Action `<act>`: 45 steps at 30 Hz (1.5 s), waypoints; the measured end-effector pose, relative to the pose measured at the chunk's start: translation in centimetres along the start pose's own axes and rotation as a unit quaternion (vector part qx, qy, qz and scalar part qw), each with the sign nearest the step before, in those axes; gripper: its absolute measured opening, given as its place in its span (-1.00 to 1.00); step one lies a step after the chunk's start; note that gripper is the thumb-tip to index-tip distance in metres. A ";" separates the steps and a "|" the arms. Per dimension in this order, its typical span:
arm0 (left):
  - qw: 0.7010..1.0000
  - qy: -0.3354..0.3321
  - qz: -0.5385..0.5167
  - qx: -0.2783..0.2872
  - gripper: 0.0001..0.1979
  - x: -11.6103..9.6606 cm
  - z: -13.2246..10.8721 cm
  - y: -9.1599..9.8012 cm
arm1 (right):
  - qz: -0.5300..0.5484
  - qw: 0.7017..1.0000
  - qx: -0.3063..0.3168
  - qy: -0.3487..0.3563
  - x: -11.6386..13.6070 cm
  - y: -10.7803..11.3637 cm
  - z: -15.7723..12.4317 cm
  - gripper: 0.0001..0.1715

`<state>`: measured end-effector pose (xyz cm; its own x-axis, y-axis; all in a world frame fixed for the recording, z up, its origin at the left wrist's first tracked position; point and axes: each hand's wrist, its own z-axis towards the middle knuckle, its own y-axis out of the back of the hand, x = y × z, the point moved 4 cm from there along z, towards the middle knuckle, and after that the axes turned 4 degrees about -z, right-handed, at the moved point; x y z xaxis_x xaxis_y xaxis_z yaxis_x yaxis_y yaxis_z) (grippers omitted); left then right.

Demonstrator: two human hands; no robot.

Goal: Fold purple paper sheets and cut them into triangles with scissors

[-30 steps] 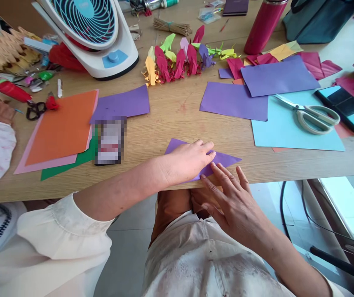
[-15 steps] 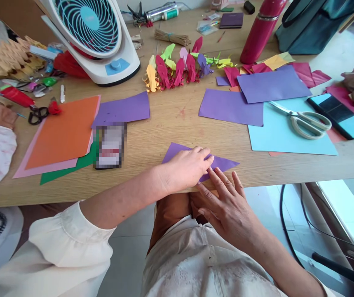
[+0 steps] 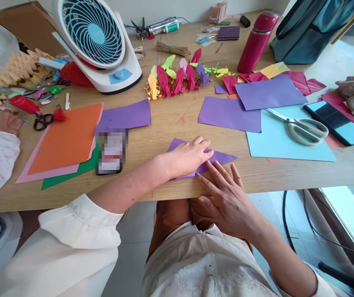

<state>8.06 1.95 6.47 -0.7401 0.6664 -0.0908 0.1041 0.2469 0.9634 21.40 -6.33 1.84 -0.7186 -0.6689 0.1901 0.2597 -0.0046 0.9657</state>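
Note:
A folded purple paper (image 3: 221,157) lies near the front edge of the wooden table (image 3: 170,123). My left hand (image 3: 187,157) lies flat on it, fingers together and stretched out, covering most of the sheet. My right hand (image 3: 226,198) rests at the table edge with fingers spread, fingertips touching the paper's lower edge. Only the paper's right point and top left corner show.
Orange, pink and green sheets (image 3: 65,138) and a phone (image 3: 111,152) lie at left. Purple sheets (image 3: 229,113), a light blue sheet (image 3: 284,140) with scissors (image 3: 300,126) and a tablet (image 3: 337,121) lie at right. Folded paper cranes (image 3: 179,76), a fan (image 3: 98,39) and a red bottle (image 3: 255,41) stand behind. Another person's hand (image 3: 3,120) is far left.
Both hands stay on the purple paper; my right hand has slid slightly left along its lower edge. The camera has tilted up, showing more of the table's far side.

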 end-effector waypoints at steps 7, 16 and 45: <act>0.998 -0.031 -0.013 0.050 -0.65 0.2 0.4 1.1 | 0.024 0.999 0.000 0.038 1.0 0.0 0.1 -0.34; 0.998 -0.043 0.007 0.033 -0.63 0.4 0.4 0.8 | 0.041 0.998 0.021 0.048 0.8 0.1 0.1 -0.43; 0.999 -0.041 -0.001 0.033 -0.60 0.5 0.5 0.5 | 0.006 0.999 0.014 0.048 2.8 -1.0 0.7 -0.29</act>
<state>8.07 2.81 6.82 -0.6833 0.7207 -0.1168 0.1481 0.2934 0.9444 18.69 -7.74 1.53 -0.6494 -0.7374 0.1856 0.2494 0.0240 0.9681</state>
